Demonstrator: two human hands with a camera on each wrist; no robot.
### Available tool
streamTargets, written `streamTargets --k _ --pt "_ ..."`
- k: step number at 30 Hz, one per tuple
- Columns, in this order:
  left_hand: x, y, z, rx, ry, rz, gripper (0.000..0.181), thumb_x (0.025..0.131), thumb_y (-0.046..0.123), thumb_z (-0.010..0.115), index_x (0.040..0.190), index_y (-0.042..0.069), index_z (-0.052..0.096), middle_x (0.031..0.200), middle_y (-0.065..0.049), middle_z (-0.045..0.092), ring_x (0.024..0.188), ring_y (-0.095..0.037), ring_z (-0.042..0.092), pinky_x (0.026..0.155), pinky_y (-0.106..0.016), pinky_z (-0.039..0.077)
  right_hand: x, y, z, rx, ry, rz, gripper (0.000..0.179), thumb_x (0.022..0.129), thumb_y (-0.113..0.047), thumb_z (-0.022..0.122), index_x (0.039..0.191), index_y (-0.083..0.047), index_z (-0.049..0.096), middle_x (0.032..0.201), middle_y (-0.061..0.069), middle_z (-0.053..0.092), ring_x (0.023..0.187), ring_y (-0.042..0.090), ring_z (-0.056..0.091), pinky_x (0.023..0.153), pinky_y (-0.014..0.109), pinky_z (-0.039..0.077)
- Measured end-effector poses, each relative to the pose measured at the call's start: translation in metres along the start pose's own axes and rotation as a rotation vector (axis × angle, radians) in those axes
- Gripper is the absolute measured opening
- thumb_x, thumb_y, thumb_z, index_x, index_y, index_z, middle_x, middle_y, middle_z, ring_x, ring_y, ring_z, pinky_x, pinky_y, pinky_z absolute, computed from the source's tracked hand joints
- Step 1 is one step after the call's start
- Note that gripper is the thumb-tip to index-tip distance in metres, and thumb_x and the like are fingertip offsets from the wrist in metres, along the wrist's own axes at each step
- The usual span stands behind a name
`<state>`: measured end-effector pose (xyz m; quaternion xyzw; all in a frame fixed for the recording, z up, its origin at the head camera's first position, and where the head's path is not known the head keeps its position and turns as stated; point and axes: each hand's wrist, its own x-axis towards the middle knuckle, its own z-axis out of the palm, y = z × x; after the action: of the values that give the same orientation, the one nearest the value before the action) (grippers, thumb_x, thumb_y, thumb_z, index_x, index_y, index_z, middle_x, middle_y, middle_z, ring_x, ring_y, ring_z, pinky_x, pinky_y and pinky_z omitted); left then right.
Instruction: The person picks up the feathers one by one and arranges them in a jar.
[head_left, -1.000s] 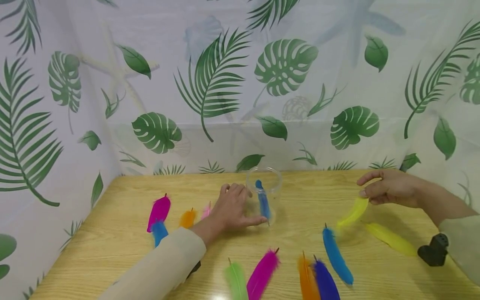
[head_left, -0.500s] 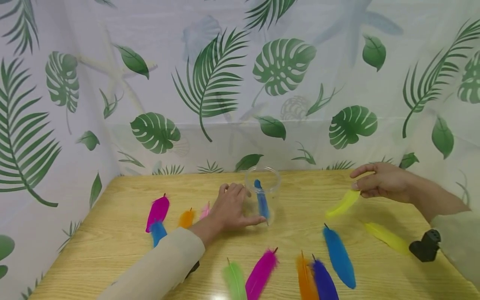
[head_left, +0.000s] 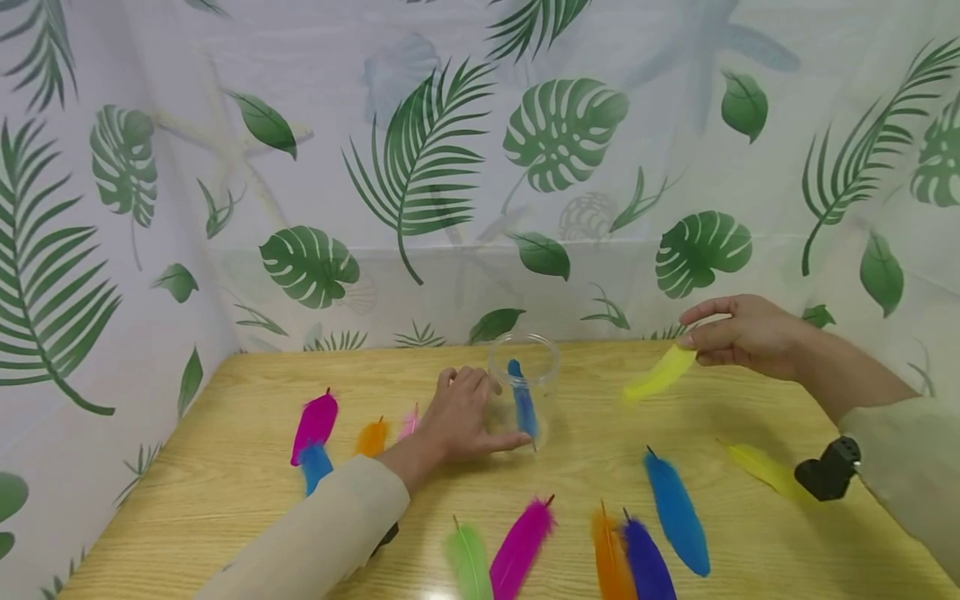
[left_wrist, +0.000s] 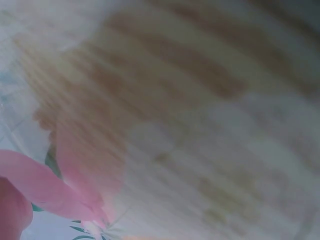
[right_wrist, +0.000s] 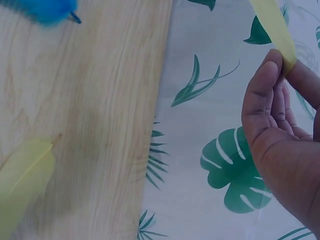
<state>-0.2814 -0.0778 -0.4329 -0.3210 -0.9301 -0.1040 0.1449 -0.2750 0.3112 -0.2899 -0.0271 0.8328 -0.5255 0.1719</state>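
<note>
My left hand (head_left: 457, 417) grips the left side of a clear plastic cup (head_left: 552, 373) standing on the table, thumb across its front near the base. Inside the cup a blue feather (head_left: 522, 404) stands nearly upright. To the right, my right hand (head_left: 750, 337) pinches a yellow feather (head_left: 660, 375) by its end between thumb and fingertips, raised above the table and apart from the cup. The right wrist view shows this hand (right_wrist: 282, 120) with part of the pinched feather (right_wrist: 274, 30). The left wrist view is mostly blurred.
On the wooden table (head_left: 187, 500) lie a second yellow feather (head_left: 761, 468), a blue one (head_left: 677, 512), a purple one (head_left: 648, 558), an orange one (head_left: 611, 554), a magenta one (head_left: 522, 546) and a light green one (head_left: 470, 558). Several more lie left. A leaf-print sheet (head_left: 465, 200) hangs behind.
My right hand has moved left and up with the yellow feather, closer to the cup. My left hand and the cup stay in place.
</note>
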Motion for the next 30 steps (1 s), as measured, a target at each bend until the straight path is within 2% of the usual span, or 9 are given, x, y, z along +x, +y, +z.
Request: streamTargets --k 7,30 --pt "0.000 0.000 0.001 0.001 0.003 0.000 0.076 0.079 0.079 0.056 0.117 0.013 0.060 0.114 -0.001 0.059 0.112 -0.020 0.050 0.103 -0.047 0.031 0.002 -0.018 0.008 -0.002 0.019 -0.042 0.061 0.095 -0.017 0.069 0.140 0.006 0.036 0.107 0.001 0.065 0.092 0.013 0.069 0.084 0.028 0.057" --pt "0.001 -0.002 0.002 0.030 0.000 0.008 0.077 0.079 0.081 0.055 0.117 0.014 0.060 0.113 0.000 0.058 0.111 -0.020 0.050 0.102 -0.045 0.031 0.018 -0.061 0.042 0.149 0.012 -0.082 0.055 0.095 -0.014 0.069 0.139 0.002 0.039 0.102 0.000 0.065 0.092 0.011 0.067 0.085 0.027 0.057"
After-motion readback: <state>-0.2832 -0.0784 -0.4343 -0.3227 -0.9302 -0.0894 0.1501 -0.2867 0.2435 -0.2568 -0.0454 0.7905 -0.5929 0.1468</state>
